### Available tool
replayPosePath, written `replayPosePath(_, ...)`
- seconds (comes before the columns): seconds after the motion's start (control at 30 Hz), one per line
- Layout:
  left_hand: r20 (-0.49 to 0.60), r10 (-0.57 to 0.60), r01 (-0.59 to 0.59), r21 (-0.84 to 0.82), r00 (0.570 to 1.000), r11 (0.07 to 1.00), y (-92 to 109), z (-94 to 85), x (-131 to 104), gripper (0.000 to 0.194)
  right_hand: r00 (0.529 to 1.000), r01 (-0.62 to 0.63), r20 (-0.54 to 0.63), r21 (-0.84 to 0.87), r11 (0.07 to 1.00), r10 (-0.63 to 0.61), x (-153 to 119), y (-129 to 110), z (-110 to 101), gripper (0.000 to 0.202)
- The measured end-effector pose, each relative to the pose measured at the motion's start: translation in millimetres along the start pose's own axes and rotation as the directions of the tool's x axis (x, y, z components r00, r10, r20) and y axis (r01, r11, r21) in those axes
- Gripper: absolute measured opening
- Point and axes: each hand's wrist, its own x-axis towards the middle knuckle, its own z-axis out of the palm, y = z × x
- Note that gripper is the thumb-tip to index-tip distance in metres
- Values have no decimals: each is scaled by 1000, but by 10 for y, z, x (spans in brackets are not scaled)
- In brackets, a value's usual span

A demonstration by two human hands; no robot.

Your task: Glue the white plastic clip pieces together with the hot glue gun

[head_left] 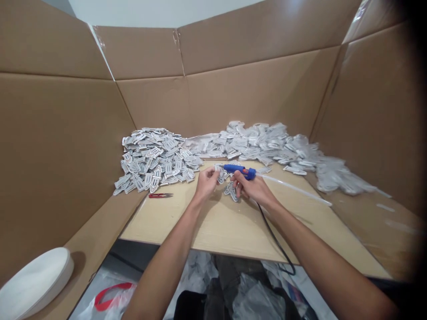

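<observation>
My right hand (248,184) is wrapped round a blue glue gun (235,169), whose nozzle points left. A long clear glue stick (296,190) sticks out of its back end, and a black cord (271,231) hangs down from it. My left hand (207,181) pinches a small grey-and-white piece (220,174) right at the nozzle. Below and between the hands, more such pieces (231,191) lie on the light board (227,226).
A heap of loose grey-and-white pieces (160,155) stands at the back left. Plastic-wrapped pieces (260,142) are piled at the back right. Red snips (160,195) lie left. A white bowl (36,280) sits lower left. Cardboard walls (250,93) surround the board.
</observation>
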Motion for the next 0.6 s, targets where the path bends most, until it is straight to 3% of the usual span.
replayPosePath(0.6,0,112,-112,108,994,988,-50,-16,-23,35,999,-37,-29,19,999,37,-1,-40,11,58)
